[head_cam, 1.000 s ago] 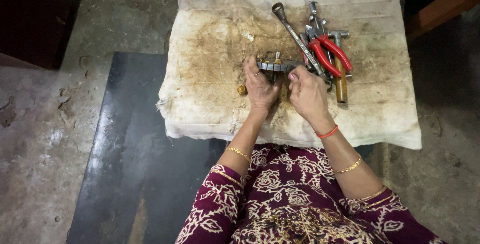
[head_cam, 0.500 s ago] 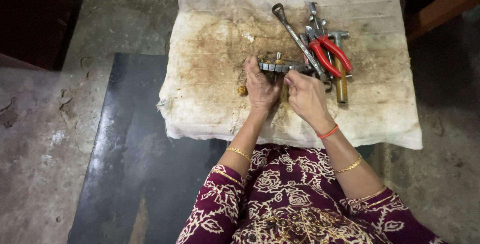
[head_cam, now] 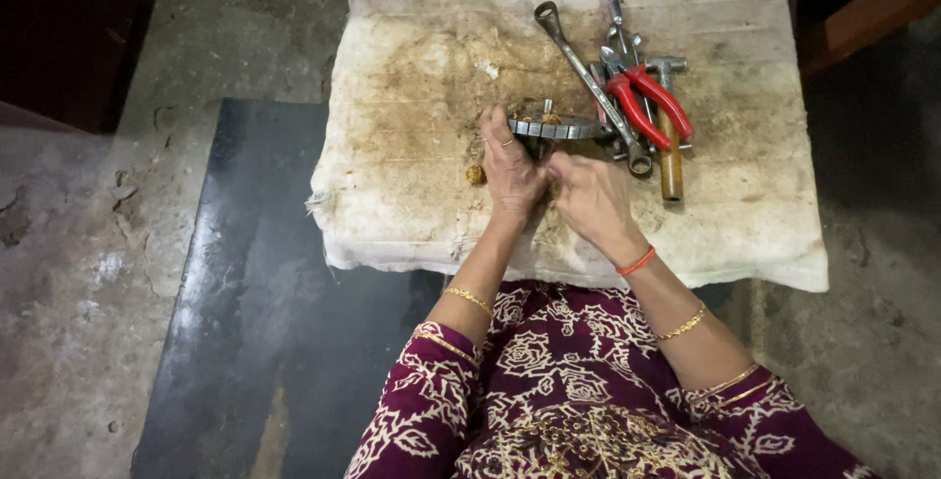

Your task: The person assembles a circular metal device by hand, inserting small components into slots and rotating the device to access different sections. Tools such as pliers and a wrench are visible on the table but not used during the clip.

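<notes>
A round toothed metal gear part (head_cam: 555, 127) with a small stud on top sits at the middle of a stained white cloth (head_cam: 421, 175). My left hand (head_cam: 510, 170) grips the gear's left side, fingers curled over its rim. Just right of it, my right hand (head_cam: 591, 197) is closed at the part's underside; what its fingertips pinch is hidden. A small brown piece (head_cam: 475, 174) lies on the cloth left of my left hand.
Right of the gear lies a tool pile: a long ring spanner (head_cam: 586, 75), red-handled pliers (head_cam: 649, 101), a wooden-handled hammer (head_cam: 670, 151). A dark metal sheet (head_cam: 250, 293) lies on the concrete floor at left. A wooden beam (head_cam: 867, 3) crosses the upper right.
Both hands stay on the gear part with only slight finger shifts. The tools have not moved.
</notes>
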